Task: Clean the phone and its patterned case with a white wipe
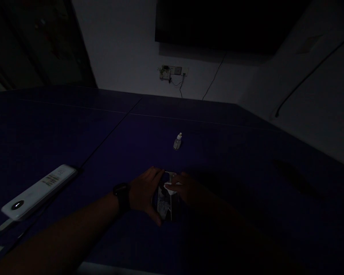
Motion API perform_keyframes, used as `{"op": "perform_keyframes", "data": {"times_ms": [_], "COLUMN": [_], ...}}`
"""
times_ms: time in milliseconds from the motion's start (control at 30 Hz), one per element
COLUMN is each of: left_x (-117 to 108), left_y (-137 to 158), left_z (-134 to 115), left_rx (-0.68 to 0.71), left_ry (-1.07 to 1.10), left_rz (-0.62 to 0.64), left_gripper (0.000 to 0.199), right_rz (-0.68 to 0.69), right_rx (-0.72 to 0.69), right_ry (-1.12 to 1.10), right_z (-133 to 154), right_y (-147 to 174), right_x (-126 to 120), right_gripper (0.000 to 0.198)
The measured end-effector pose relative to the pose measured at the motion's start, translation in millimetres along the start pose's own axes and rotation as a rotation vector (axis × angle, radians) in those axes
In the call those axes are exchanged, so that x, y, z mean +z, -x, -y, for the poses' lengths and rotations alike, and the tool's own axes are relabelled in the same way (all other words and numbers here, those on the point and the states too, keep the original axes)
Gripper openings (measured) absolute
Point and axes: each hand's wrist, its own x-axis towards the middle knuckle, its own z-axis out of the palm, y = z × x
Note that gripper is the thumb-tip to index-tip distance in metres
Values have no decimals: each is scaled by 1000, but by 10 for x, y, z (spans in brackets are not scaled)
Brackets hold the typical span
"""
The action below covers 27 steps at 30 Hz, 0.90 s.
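In the dim head view, a phone (164, 204) with a dark, glossy face lies flat on the blue table. My left hand (145, 192), a dark watch (122, 194) on its wrist, curves round the phone's left side, gripping it between the thumb near the bottom and the fingers near the top. A small white wipe (170, 188) is under the fingers of my right hand (186, 188), pressed against the upper part of the phone. Beyond the hands, a small clear bottle (177, 143) with a white cap stands upright.
A white power bank (40, 191) with a cable lies at the left of the blue table (103, 126). At the back wall are sockets (173, 71) with cords, below a large dark screen (229, 23). Another black cable (312, 70) hangs at right.
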Motion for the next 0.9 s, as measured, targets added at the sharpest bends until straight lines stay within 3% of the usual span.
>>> {"op": "perform_keyframes", "data": {"times_ms": [133, 233, 433, 533, 633, 800, 900], "left_x": [-36, -57, -88, -80, -62, -47, -44], "left_y": [3, 0, -3, 5, 10, 4, 3], "left_z": [15, 22, 29, 36, 48, 65, 69], "left_rx": [33, 30, 54, 55, 54, 72, 80], "left_ry": [15, 15, 39, 39, 36, 25, 24], "left_rz": [5, 15, 18, -2, -12, -12, -18], "left_gripper": [152, 155, 153, 151, 151, 150, 150], "right_rz": [-60, -32, -33, -52, 13, 18, -13], "right_rx": [-57, -104, 15, -86, -186, -72, -83], "right_ry": [-10, -33, 47, -3, -60, -39, -26], "right_z": [48, 26, 26, 73, 45, -2, 84], "right_y": [-44, -6, -6, -62, -29, 47, -13], "right_x": [44, 38, 9, 93, 124, 54, 87], "right_gripper": [31, 29, 34, 32, 30, 33, 34]}}
